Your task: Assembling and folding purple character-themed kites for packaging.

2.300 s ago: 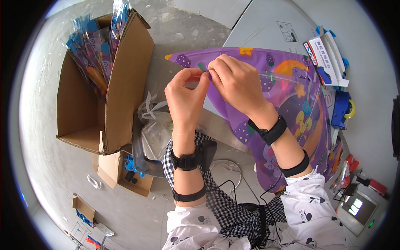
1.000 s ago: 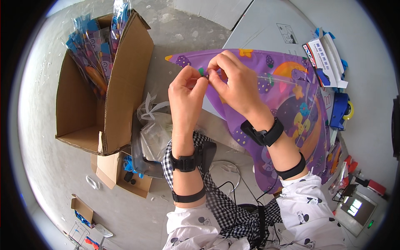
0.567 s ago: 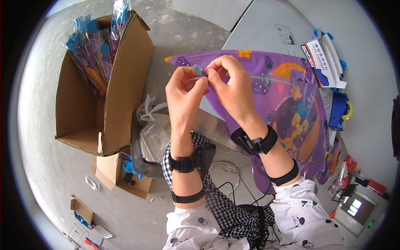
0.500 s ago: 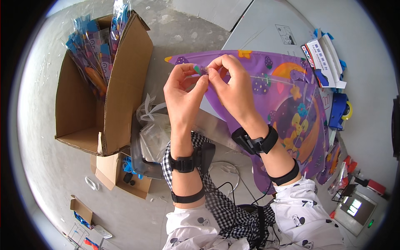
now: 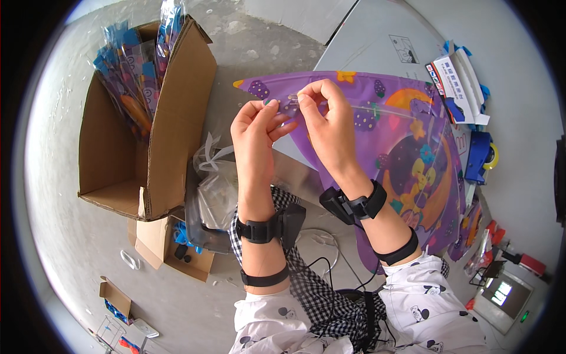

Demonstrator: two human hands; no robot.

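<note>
Closest in, white printed sleeves (image 5: 268,321) frame a black-and-white checked cloth garment (image 5: 315,301), and above it we have the bare left hand (image 5: 252,130), thumb and index finger pressed together on a scrap of purple with a spot of green, the other fingers loosely spread. Facing it, just beside, the bare right hand (image 5: 331,127) has thumb and index meeting on a small, clear, shiny piece (image 5: 292,98); whether that piece is joined to the sheet, I can't tell. And here's the big one: a purple, thin, glossy sheet printed with stars and a moon (image 5: 368,150), lying partly on the pale grey table (image 5: 365,41) and hanging over its near edge, yellow tip (image 5: 238,84) out to the left. It looks very light and floppy, likely slippery, prone to creasing and possibly tearing if yanked. Best hold, I'd judge: a fingertip pinch close to the edge, with the loose spread left supported by the table. Farther out to the right sits a blue tape dispenser with a yellow ring (image 5: 479,156), and beyond it an opened white cardboard box (image 5: 457,88).
</note>
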